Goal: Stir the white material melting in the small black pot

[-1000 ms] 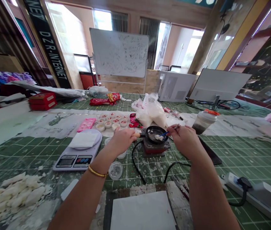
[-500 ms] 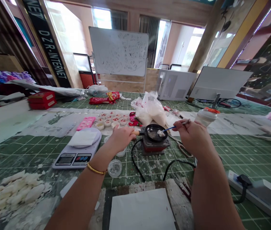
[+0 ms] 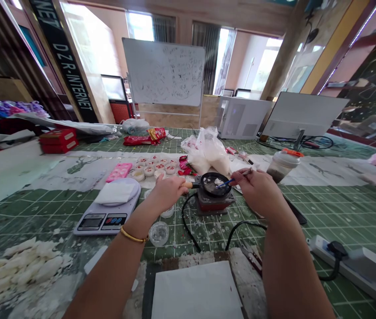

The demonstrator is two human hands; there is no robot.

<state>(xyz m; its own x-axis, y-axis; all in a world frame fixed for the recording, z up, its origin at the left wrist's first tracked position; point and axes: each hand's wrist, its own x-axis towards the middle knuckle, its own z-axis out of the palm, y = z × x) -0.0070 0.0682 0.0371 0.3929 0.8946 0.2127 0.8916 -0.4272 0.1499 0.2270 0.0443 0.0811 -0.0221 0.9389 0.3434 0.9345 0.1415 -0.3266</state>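
Observation:
My left hand [image 3: 169,191] is closed round the wooden handle of a small black frying pan [image 3: 207,191]. The pan rests on a small dark red hot plate [image 3: 215,203]. In it lie a white lump [image 3: 219,182] and some pale liquid. Pinched in my right hand [image 3: 256,188] is a thin blue stick [image 3: 225,183], its tip down in the pan by the lump; whether it ends in a brush or a scoop I cannot make out. Below my left hand stand clear plastic cups [image 3: 159,233], partly hidden by the hand.
Left is a kitchen scale [image 3: 110,208] with white paper on it; nearer lie pale wax-like flakes [image 3: 18,268]. Behind the pan are filled small cups [image 3: 154,166] and a plastic bag [image 3: 209,153]. To the right stand a jar [image 3: 282,165] and a power strip [image 3: 350,261]. A black cord [image 3: 189,221] runs nearby.
My right hand has moved left and slightly inward, bringing the stick farther into the pan. The white lump has shifted a little left. My left hand keeps its hold on the handle.

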